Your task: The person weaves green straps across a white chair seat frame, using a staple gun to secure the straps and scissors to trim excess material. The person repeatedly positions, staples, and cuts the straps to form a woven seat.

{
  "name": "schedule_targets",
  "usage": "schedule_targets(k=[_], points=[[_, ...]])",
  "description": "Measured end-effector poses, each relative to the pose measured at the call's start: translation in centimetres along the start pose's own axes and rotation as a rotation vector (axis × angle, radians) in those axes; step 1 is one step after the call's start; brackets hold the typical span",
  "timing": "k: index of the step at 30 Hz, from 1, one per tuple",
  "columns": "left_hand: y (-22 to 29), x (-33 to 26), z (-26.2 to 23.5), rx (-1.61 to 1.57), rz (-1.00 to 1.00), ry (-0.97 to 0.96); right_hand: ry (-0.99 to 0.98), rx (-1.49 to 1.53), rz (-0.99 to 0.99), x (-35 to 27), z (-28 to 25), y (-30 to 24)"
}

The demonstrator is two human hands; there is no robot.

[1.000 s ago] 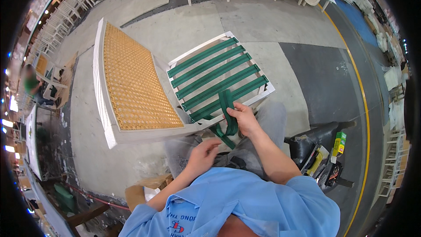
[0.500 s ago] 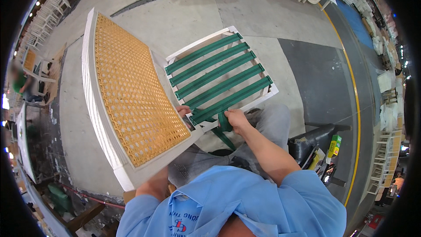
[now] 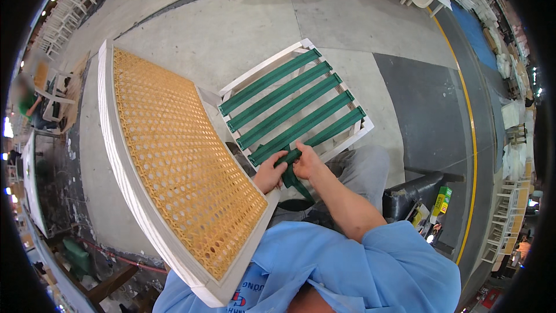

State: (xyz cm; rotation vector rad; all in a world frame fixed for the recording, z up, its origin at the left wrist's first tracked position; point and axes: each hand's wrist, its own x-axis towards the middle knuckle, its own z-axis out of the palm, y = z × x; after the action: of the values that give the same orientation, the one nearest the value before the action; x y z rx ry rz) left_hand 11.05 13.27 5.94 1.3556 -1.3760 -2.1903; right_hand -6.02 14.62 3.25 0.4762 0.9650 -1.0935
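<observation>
Loose green webbing [image 3: 296,184]: in the head view, bunched between both hands at the near edge of the seat, with a tail hanging below toward the lap.
Left hand [image 3: 270,173]: reaching past the edge of the backrest, fingers closed on the bunched webbing; wrist partly hidden.
Right hand [image 3: 307,163]: clamped on the same webbing, thumb uppermost, just beside the left hand.
Chair seat frame [image 3: 260,69]: white, in front of the knees, crossed by parallel green straps [image 3: 289,114].
Nearest strap: running in from the right rail, then partly covered by the hands; cannot tell whether joined to the held length.
Cane backrest [image 3: 174,165]: yellow weave in a white surround, leaning large on the left, just beside the left forearm.
Strap work: judging by the grip, at the stage of gathering or knotting the loose length with both hands.
Next move: seems to call for a firm pinch from both hands, the tail kept clear of the frame, and the chair kept steady against the body.
Right side: black padded seat [image 3: 417,193] with a green-and-yellow box [image 3: 441,203] near, well apart from the hands.
</observation>
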Motion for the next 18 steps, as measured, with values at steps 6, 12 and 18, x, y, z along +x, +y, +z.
schedule_targets(k=[6, 12, 18], points=[[1.5, -0.8, -1.5, -0.397, -0.081, 0.020, -0.054, -0.441, 0.067, -3.6, -2.3, -1.2], [2.4, -2.2, -2.6, -0.520, 0.045, 0.071, -0.122, -1.064, -0.504, -6.9, 0.3, -2.1], [3.1, -0.7, -4.7, -0.339, 0.174, 0.201, -0.221, -1.202, -0.402, -3.5, 6.5, -1.9]])
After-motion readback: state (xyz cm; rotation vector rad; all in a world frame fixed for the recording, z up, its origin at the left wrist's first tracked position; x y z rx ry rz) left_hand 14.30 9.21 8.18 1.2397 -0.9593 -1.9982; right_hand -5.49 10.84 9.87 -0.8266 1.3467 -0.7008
